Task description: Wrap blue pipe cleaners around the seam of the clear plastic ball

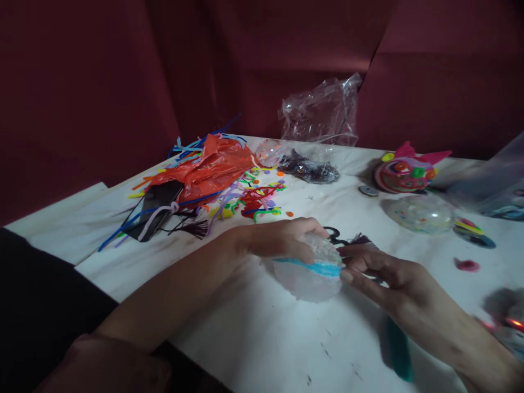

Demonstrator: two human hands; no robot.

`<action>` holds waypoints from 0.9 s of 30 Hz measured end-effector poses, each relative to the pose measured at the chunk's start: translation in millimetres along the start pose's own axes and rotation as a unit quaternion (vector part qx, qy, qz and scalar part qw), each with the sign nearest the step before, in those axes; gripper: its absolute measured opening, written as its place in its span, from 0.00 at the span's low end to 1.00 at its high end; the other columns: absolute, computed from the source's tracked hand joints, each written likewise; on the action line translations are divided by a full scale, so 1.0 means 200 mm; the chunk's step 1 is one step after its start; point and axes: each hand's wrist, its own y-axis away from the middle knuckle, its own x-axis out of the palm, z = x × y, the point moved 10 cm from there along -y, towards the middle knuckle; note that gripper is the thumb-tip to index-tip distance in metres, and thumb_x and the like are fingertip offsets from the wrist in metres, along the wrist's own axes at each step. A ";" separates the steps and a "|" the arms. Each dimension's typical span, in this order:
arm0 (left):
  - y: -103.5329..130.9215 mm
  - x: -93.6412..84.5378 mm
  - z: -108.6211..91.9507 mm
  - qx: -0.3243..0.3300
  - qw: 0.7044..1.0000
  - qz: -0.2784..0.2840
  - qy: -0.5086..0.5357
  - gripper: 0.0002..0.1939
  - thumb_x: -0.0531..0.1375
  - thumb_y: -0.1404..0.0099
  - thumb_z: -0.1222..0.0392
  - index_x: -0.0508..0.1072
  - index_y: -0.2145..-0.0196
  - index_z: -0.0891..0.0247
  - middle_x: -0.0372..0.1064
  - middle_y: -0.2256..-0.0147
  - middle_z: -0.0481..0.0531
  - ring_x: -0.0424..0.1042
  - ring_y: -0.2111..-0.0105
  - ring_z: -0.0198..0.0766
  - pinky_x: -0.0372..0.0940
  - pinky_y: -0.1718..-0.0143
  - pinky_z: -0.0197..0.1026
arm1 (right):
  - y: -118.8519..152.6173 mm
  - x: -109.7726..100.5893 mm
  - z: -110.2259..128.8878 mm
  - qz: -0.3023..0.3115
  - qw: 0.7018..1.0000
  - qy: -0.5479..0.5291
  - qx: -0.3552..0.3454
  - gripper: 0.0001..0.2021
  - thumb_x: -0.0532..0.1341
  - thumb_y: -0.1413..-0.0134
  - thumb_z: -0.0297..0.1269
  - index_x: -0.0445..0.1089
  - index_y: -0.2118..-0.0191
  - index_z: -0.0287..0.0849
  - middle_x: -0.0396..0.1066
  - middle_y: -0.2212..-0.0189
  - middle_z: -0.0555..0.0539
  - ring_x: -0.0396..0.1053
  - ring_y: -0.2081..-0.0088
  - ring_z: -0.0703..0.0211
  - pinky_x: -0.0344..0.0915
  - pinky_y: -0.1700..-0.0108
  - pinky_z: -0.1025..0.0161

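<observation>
A translucent, roundish ball rests on the white table in front of me, with a fuzzy light blue strip running across its middle. My left hand is curled over the ball's top and far side, gripping it. At the strip's right end, the thumb and fingers of my right hand are closed in a pinch against the ball. Just behind the ball lie the black handles of scissors, partly covered by my hands, and a dark tassel.
Left: red plastic bag, black card, scattered pipe cleaners. Behind: clear bag, speckled ball. Right: decorated pink ball with ears, another speckled ball, pink scrap, green object.
</observation>
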 end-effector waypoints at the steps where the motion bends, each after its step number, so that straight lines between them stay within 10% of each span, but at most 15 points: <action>1: 0.00 -0.01 0.01 -0.008 1.000 0.001 0.010 0.30 0.58 0.49 0.51 0.60 0.50 0.65 0.62 0.53 0.58 0.64 0.53 0.46 0.63 0.57 0.46 | 0.00 0.00 0.01 -0.003 1.000 0.009 -0.006 0.32 0.60 0.36 0.66 0.70 0.72 0.38 0.61 0.62 0.46 0.62 0.61 0.53 0.61 0.62 0.71; 18: -0.03 -0.01 0.05 0.002 0.996 -0.018 0.092 0.27 0.53 0.42 0.40 0.63 0.54 0.65 0.66 0.57 0.56 0.67 0.59 0.39 0.63 0.58 0.43 | 0.00 0.00 -0.01 0.009 1.000 0.007 -0.001 0.32 0.60 0.36 0.65 0.69 0.71 0.36 0.61 0.65 0.45 0.63 0.63 0.55 0.64 0.65 0.75; 27: -0.03 -0.01 0.05 0.026 0.998 0.046 0.043 0.37 0.56 0.47 0.62 0.52 0.40 0.74 0.55 0.41 0.60 0.59 0.45 0.45 0.58 0.47 0.44 | -0.03 -0.01 -0.02 0.019 1.000 -0.004 -0.016 0.31 0.63 0.39 0.64 0.73 0.75 0.37 0.61 0.66 0.44 0.64 0.64 0.53 0.67 0.63 0.75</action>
